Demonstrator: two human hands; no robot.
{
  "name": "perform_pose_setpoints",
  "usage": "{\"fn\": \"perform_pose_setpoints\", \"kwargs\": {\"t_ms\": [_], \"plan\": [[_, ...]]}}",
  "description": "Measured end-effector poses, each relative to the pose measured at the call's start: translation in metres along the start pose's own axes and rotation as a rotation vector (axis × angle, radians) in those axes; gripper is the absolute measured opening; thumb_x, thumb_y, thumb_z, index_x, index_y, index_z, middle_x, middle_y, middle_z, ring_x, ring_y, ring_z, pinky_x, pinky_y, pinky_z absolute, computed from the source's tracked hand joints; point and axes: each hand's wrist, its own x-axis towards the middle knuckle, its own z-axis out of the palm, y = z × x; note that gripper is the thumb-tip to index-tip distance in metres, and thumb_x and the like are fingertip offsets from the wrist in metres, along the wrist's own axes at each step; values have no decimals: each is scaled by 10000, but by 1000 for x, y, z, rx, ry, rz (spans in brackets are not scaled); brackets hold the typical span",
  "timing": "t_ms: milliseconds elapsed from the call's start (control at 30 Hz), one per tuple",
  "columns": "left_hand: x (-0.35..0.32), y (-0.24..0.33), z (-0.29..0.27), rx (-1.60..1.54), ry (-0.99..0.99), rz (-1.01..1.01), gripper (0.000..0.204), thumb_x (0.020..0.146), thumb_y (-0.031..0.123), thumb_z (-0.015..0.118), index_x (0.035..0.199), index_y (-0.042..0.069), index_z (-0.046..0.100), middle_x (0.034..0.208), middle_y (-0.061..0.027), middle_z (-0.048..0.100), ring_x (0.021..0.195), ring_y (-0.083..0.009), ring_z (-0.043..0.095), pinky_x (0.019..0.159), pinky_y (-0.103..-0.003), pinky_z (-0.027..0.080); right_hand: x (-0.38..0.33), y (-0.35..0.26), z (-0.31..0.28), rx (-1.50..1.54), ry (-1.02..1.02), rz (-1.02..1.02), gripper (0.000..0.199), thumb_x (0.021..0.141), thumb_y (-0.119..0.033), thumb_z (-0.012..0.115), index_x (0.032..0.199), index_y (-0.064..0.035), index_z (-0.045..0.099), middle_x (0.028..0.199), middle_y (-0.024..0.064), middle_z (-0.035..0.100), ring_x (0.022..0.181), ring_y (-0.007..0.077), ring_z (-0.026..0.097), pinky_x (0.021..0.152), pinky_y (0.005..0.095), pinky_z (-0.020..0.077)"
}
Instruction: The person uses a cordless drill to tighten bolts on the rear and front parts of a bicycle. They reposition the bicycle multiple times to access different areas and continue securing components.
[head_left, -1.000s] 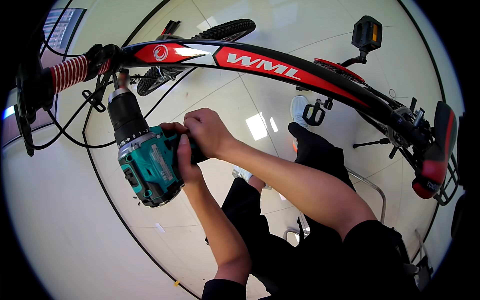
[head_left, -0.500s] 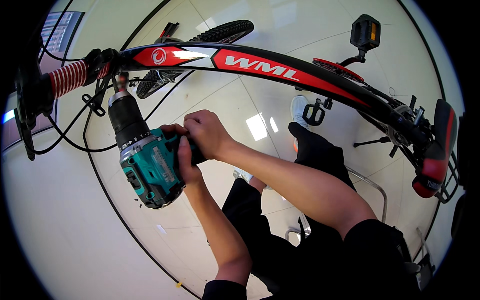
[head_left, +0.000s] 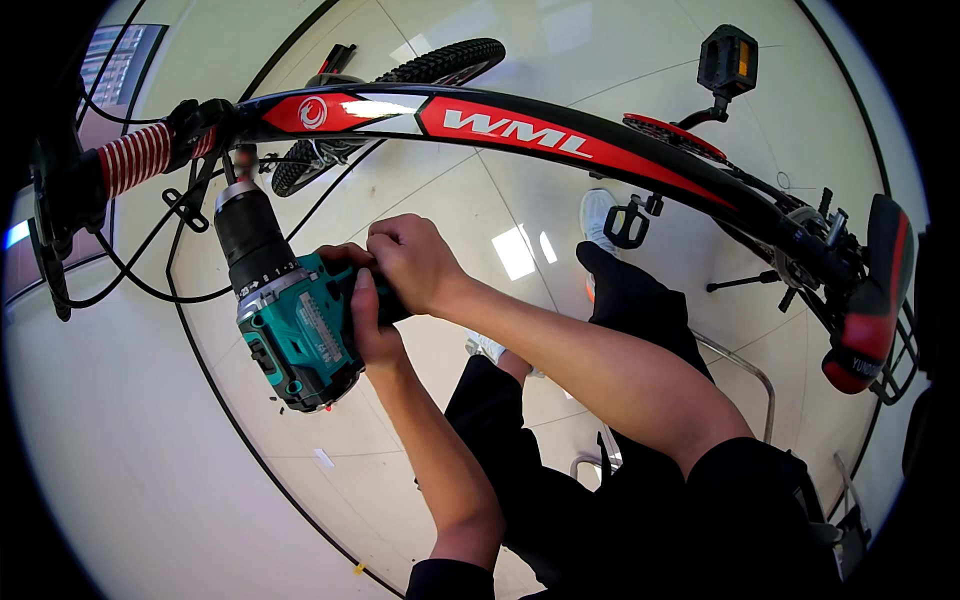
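Here, both hands' grip (head_left: 385, 290) tight around blocky teal plastic drill (head_left: 290, 325) under glossy frame (head_left: 560, 135).

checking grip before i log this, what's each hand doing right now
Left hand: closed on the grip of the teal power drill.
Right hand: closed over the back of the same drill.

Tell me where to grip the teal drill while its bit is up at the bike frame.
Take the teal drill by its handle, from the right, behind the body, as both the left hand and right hand do; the black chuck points up-left toward the frame.
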Motion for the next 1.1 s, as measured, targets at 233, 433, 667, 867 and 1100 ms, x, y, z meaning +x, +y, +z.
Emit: {"fn": "perform_pose_setpoints", "kwargs": {"t_ms": [233, 433, 667, 867, 1100], "plan": [[-1, -1, 4, -11, 38, -3, 400, 752, 22, 528, 1149, -11, 493, 988, -116, 569, 959, -195, 549, 907, -310, 432, 2, -2, -2, 42, -9, -44, 325, 767, -225, 463, 697, 47, 628, 719, 269, 601, 693, 406, 594, 646, 442, 468], [-2, -2, 3, 35, 63, -4, 420, 748, 21, 531, 1163, -18, 481, 997, -122, 573, 965, -202, 555, 916, -312, 436, 2, 1, 0, 64, 4, -55, 320, 765, -211, 466, 693, 61, 617, 714, 275, 596, 683, 409, 588, 650, 446, 466], [-5, 0, 3, -87, 120, -43, 421, 741, 28, 539, 1156, -20, 483, 970, -125, 581, 951, -205, 562, 896, -315, 446, -1, -2, 0, 25, 10, -67, 311, 766, -210, 471, 705, 52, 626, 718, 267, 603, 695, 405, 594, 656, 443, 470], [-5, 2, 4, -12, 47, 7, 390, 741, 35, 538, 1126, -15, 500, 950, -118, 578, 914, -197, 559, 872, -306, 446, -3, -3, -1, 76, 20, -56, 296, 759, -209, 476, 676, 43, 607, 699, 259, 594, 679, 405, 582, 642, 442, 464], [-4, 6, 8, 1, 74, 1, 375, 740, 43, 536, 1109, -16, 505, 925, -123, 575, 902, -204, 555, 859, -305, 446, -3, -2, -1, 85, 15, -54, 293, 753, -209, 477, 672, 42, 605, 696, 258, 591, 670, 402, 578, 630, 440, 458]]}}
